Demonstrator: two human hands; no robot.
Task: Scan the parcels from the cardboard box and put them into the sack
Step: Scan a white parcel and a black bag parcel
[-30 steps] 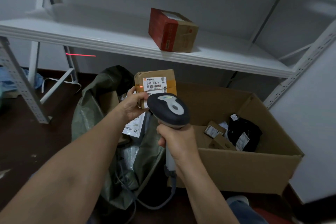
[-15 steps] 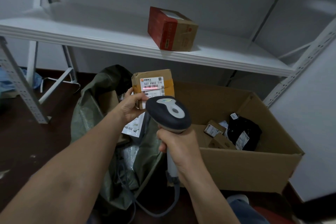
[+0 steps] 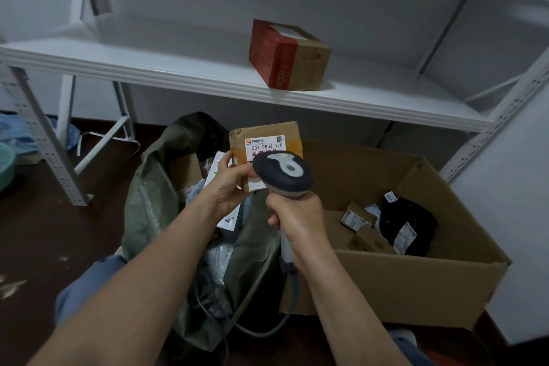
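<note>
My left hand grips a small brown parcel with a white barcode label, held upright above the open green sack. My right hand grips the handle of a dark barcode scanner, whose head sits right in front of the parcel's label and hides its lower part. To the right stands the big cardboard box, holding small brown parcels and a black bagged parcel. Several parcels lie inside the sack.
A white metal shelf runs overhead with a red and brown box on it. Its perforated legs stand on the dark floor at left. The scanner's grey cable loops down beside the sack. A white wall closes the right side.
The red scan line that crossed the label half a second ago is gone. The scanner head has moved up closer to the parcel, now covering the label's lower part.
</note>
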